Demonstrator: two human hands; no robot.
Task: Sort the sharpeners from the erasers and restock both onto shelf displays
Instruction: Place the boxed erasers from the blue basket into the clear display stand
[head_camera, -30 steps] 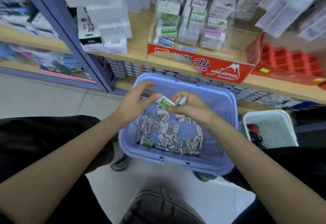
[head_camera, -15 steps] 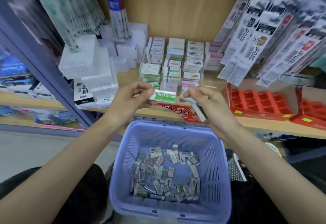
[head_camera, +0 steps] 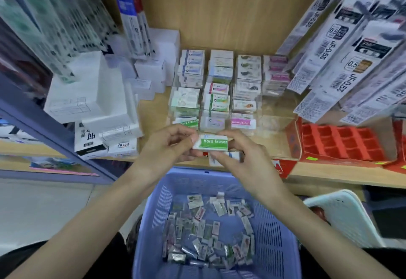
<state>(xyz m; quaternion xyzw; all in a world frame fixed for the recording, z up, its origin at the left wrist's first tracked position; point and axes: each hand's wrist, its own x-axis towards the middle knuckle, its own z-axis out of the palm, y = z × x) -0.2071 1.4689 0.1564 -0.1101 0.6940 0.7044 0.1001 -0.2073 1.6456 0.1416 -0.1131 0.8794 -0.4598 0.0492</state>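
Wooden shelf boards run across the view, backed by a plain wood panel. Near the shelf's middle, rows of stacked erasers stand in clear holders. White boxes are piled toward its left end, and a red tray with empty cells sits at its front edge on the right. Hanging packets crowd the upper right.

Both hands meet just above the shelf's front edge, in front of the stacks. The left hand pinches the left end of a green eraser labelled "Hard Eraser", fingers curled round it. The right hand closes on its right end. Under that hand's fingers some blurred white pieces show, but I cannot tell what they are.

Below the hands a blue basket holds a scatter of loose erasers on its floor. A white basket stands just beside it on the right.
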